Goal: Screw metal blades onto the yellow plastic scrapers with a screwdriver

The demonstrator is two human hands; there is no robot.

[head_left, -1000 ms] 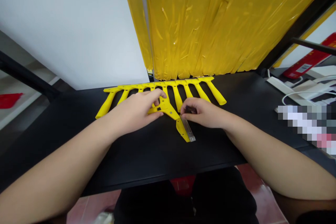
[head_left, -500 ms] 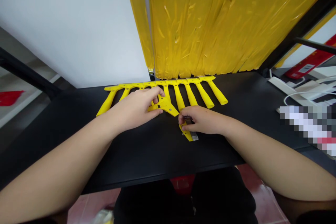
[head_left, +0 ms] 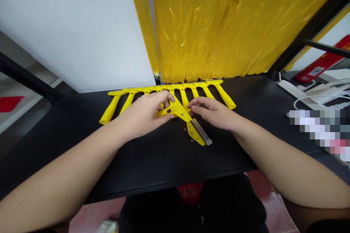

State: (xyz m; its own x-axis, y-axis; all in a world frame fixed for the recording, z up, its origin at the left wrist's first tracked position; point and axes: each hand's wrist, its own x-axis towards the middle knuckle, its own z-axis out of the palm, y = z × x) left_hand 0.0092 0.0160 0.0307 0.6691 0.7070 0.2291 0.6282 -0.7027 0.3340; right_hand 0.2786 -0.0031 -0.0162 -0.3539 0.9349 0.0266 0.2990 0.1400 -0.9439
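Observation:
My left hand (head_left: 146, 113) grips a flat yellow plastic scraper body (head_left: 177, 109) and holds it down on the black table (head_left: 153, 160). The fingers of my right hand (head_left: 214, 113) are stretched out, and their tips touch the right edge of that body; I see nothing in this hand. Just in front of it a narrow yellow strip (head_left: 195, 134) lies loose beside a thin metal blade (head_left: 203, 132). Two tiny screws (head_left: 185, 129) sit on the table near the strip.
A row of several yellow handles joined on one bar (head_left: 191, 88) lies along the table's back edge, under yellow plastic sheeting (head_left: 218, 25). White cables and boxes (head_left: 314, 91) are at the far right. The table's front edge is close to my body.
My right hand has come off the strip and blade and moved back to the yellow body. The strip and blade now lie uncovered. My left hand has stayed put.

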